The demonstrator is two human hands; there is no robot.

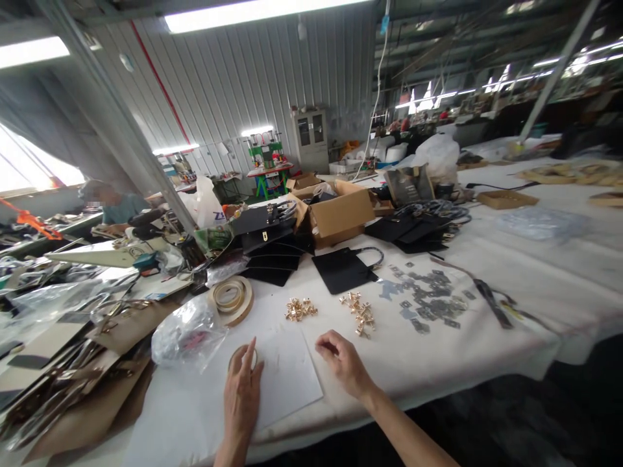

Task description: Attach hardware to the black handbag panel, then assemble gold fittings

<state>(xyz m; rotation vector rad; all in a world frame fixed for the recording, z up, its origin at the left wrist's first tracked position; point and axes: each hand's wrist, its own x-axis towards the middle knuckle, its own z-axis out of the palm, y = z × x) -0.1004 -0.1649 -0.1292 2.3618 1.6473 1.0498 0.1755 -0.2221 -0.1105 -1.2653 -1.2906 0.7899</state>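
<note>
My left hand [242, 392] is over a white sheet of paper [287, 383], its index finger stretched forward and its thumb apart. Beneath those fingers lies a small ring-shaped roll [254, 359], partly covered by them. My right hand [344, 363] hovers near the paper's right edge, with thumb and fingers curled together; whatever may be between them is hidden. Ahead of the hands are two piles of small gold metal fittings, a left pile [299, 310] and a right pile [359, 312]. Flat grey metal plates [433, 295] are scattered farther right.
A black bag panel with a handle [343, 270] lies behind the fittings, before a cardboard box [341, 214]. Tape rolls [233, 299] and a plastic bag [187, 331] stand left, beside brown bags [102, 389]. A dark-handled tool [491, 303] lies right. Another person [117, 206] sits far left.
</note>
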